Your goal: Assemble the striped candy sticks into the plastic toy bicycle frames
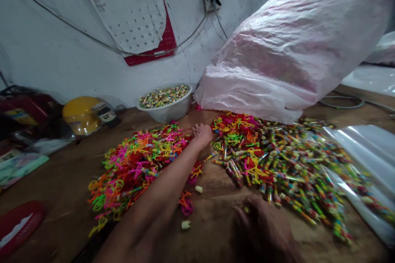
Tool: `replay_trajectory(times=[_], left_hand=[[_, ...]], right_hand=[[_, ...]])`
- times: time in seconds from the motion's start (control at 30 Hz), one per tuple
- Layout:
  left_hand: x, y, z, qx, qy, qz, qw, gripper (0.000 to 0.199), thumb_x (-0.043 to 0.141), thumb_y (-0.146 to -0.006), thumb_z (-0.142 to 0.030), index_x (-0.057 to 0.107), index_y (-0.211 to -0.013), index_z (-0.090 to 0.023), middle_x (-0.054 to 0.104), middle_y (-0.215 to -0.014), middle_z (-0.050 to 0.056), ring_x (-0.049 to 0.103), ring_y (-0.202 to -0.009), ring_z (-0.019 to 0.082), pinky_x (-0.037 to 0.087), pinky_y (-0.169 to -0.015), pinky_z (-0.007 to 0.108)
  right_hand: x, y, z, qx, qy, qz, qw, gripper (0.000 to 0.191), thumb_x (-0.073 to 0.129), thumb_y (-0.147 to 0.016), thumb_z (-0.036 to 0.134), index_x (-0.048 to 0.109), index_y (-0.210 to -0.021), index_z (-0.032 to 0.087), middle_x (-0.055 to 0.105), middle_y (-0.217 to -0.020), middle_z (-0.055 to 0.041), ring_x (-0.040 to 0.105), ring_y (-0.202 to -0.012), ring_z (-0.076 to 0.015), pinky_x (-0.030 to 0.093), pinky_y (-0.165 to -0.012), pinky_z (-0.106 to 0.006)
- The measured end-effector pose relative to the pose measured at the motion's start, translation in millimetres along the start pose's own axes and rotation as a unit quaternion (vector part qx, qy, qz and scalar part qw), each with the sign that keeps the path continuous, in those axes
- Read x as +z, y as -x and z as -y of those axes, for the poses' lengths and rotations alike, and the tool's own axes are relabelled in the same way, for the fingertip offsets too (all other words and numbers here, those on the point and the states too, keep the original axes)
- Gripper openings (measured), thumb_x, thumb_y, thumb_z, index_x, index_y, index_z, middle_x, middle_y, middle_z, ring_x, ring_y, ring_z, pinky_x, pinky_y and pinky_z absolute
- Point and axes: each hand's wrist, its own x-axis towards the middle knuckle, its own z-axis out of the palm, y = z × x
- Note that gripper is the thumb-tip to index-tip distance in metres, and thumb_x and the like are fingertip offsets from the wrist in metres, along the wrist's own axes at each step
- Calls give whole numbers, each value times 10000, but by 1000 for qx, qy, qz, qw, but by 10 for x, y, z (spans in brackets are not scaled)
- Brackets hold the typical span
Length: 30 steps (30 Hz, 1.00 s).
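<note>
My left hand reaches forward between two heaps, its fingers curled at the right edge of a pile of bright plastic pieces; what it holds, if anything, is hidden. My right hand, blurred, is low over the brown table, with a small pale thing at its fingertips. Beyond it lies a heap of colourful filled tubes, with more plastic pieces on its left part. Small cream caps lie loose between my arms.
Behind the heaps stand a white basin of small pieces and a large pinkish plastic bag. Clear plastic sheets lie right. A yellow helmet and a red round lid are left.
</note>
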Motion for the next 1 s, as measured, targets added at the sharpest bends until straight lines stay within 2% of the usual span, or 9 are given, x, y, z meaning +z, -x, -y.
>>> replay_trajectory(times=[0.17,0.33,0.43,0.5,0.53,0.63,0.7,0.77,1.0], left_hand=[[-126,-28,83,20,59,1,998,237,668,-695,-283,637,-886,-145,597,-1074,146,511,-1071,310,335,-945,467],[-432,189,246,20,170,-47,984,132,626,-747,-273,588,-797,-157,617,-969,96,568,-972,237,416,-871,380],[-558,510,312,5,248,-30,968,179,578,-799,-328,549,-844,-157,623,-799,52,616,-724,167,487,-686,313],[-560,803,306,-19,393,28,919,173,561,-820,-303,517,-900,-156,608,-746,20,588,-564,116,484,-555,261],[-537,963,282,-40,496,67,865,163,576,-811,-267,508,-908,-154,599,-733,7,573,-524,97,478,-521,240],[-418,1441,133,-127,751,158,628,150,644,-741,-151,533,-840,-132,590,-727,-1,581,-554,76,495,-548,206],[-328,1711,-1,-151,798,200,548,110,644,-741,-140,568,-815,-111,611,-748,20,600,-614,85,516,-611,211],[-253,1906,-117,-140,806,238,523,108,628,-769,-172,596,-841,-100,630,-778,42,612,-657,104,527,-660,242],[-157,2023,-67,-111,775,315,536,161,645,-766,-241,602,-859,-117,648,-789,52,620,-668,131,529,-673,304]], right_hand=[[-2,-1,-4,-3,-30,-2,1000,169,531,-844,330,565,-710,232,566,-482,26,513,-371,-112,414,-426,-213],[-131,-50,0,83,-149,-10,985,155,465,-883,234,554,-1004,196,665,-876,-61,644,-761,-152,495,-650,-237],[-265,-132,48,77,-196,-25,977,271,439,-893,204,539,-1145,206,636,-1013,-70,620,-906,-161,485,-766,-266],[-352,-187,139,103,-239,-19,965,265,437,-901,207,576,-1125,235,628,-961,-46,608,-865,-146,475,-753,-262],[-385,-212,200,134,-265,-21,955,248,450,-901,219,594,-1101,244,623,-910,-33,601,-807,-134,472,-719,-252],[-396,-248,371,208,-332,-38,919,191,513,-879,261,637,-1021,231,610,-802,-10,566,-669,-109,457,-610,-231],[-347,-223,426,230,-361,-36,903,182,521,-874,268,641,-1002,219,620,-830,-18,578,-693,-113,465,-604,-231],[-304,-168,427,240,-365,-33,899,190,515,-876,260,626,-1020,207,636,-886,-31,600,-733,-125,485,-636,-247],[-462,-97,362,160,-279,-4,947,183,532,-855,212,624,-1013,202,666,-945,-47,620,-837,-155,492,-772,-298]])
